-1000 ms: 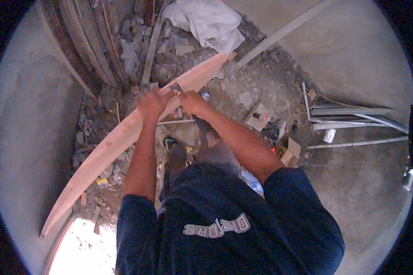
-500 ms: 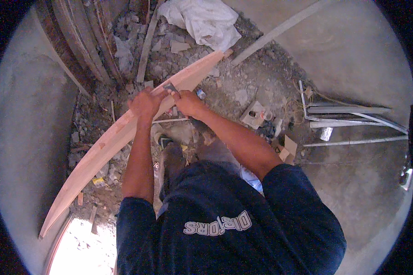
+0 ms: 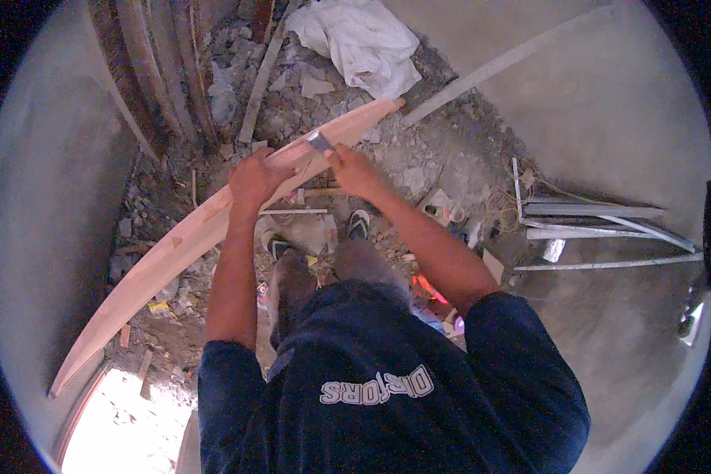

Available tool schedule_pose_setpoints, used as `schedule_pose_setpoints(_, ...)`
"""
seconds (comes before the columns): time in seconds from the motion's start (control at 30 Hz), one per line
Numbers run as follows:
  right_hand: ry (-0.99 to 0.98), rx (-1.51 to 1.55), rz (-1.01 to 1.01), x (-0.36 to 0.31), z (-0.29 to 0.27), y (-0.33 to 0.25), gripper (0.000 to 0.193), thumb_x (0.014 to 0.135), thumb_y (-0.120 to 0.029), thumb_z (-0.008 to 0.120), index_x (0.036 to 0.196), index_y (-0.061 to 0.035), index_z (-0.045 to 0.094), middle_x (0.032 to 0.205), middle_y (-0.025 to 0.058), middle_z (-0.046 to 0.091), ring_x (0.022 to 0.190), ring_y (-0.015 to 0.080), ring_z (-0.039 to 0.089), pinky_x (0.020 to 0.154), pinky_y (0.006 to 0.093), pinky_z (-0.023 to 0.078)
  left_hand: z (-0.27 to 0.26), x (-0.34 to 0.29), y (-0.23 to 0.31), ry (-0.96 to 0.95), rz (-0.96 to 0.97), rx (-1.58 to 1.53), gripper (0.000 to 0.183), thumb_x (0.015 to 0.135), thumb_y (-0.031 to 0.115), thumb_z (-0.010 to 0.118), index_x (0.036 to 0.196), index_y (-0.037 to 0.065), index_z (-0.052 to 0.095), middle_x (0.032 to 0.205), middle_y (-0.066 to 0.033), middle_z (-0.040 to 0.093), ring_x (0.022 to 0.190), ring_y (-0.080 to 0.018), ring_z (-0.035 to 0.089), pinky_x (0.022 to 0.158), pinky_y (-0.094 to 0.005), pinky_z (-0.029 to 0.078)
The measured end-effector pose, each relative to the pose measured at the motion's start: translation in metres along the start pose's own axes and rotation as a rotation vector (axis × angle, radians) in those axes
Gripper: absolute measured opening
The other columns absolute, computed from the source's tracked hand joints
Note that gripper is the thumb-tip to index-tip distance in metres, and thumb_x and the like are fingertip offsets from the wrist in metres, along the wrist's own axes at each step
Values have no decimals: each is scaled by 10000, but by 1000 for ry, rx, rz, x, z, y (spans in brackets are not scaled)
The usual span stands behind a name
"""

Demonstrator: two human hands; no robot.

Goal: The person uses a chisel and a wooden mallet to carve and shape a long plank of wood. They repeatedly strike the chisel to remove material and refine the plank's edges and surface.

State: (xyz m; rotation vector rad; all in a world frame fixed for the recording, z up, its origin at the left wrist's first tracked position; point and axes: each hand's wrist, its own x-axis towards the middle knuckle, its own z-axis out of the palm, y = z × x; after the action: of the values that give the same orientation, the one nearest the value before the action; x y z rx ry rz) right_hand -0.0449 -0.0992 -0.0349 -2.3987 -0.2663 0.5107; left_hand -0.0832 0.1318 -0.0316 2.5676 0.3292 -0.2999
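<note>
A long, pale reddish wooden plank [image 3: 154, 265] runs diagonally from the lower left to the upper middle; the wide lens bends its outline. My left hand [image 3: 253, 180] grips it near the middle, with the fingers over its far edge and the thumb along its near side. In my closed right hand [image 3: 355, 170] is a short hand tool with a flat metal blade [image 3: 319, 141]. The blade lies against the plank's upper face, a little to the right of my left hand. My fingers hide the tool's handle.
Rubble [image 3: 316, 85] covers the ground around my shoes [image 3: 359, 224]. A white sack [image 3: 359, 39] lies at the far side. Long dark boards [image 3: 154, 71] lean at the upper left. Metal bars [image 3: 600, 211] lie at the right, and a pole [image 3: 505, 67] slants at the upper right.
My right hand and the bladed tool have moved right along the plank, away from my left hand, and the blade shows more. The whole view has shifted slightly, and both shoes show.
</note>
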Motion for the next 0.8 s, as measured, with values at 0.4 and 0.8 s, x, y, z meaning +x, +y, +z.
schedule_pose_setpoints(0.4,-156,-26,-2,-14,-44,39,363,1016,-349,546,1143,-11,584,773,106,626,668,193,624,640,387,502,-10,-10,-20,169,-19,-19,352,897,473,632,951,148,756,889,-165,721,853,-374,694,771,-482,543)
schedule_pose_setpoints(0.8,-605,374,139,12,-56,17,293,1050,-322,510,1070,-31,535,689,44,571,480,147,534,437,323,438,4,-36,-19,495,-121,197,581,830,621,677,1149,136,702,1235,-122,667,1183,-314,592,1035,-630,305)
